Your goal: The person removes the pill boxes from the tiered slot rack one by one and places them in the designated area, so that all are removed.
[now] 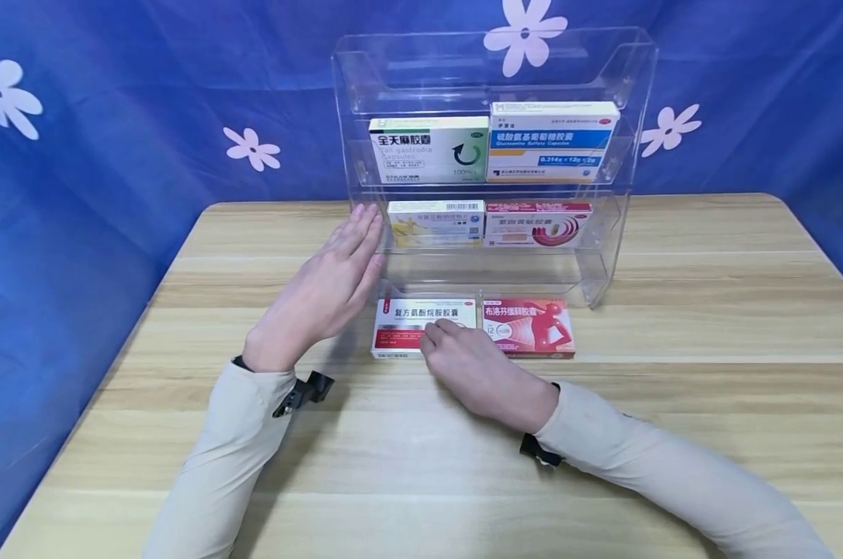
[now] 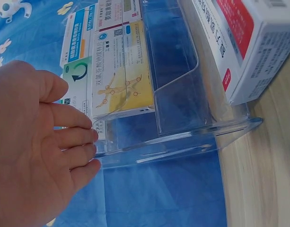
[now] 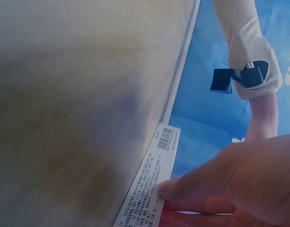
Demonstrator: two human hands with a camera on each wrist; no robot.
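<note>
A clear acrylic display rack (image 1: 494, 268) stands on the table. Fingers extended, my left hand (image 1: 324, 283) rests against the rack's left side; its palm (image 2: 36, 146) faces the left wrist camera. At the rack's foot lies a white-and-red medicine box (image 1: 397, 326), tilted back with its label up. My right hand (image 1: 480, 369) holds this box near its right end, the thumb (image 3: 182, 187) on its printed narrow side and the fingers over its face. Just to the right, a red medicine box (image 1: 543, 330) sits in line with it, partly behind the right hand.
On the middle tier stand a white-and-yellow box (image 1: 431, 225) and a red-and-white box (image 1: 540, 227). Above them are a green-and-white box (image 1: 428, 159) and a blue-and-white box (image 1: 554, 144). A blue flowered cloth (image 1: 149, 101) hangs behind the wooden table (image 1: 708, 310).
</note>
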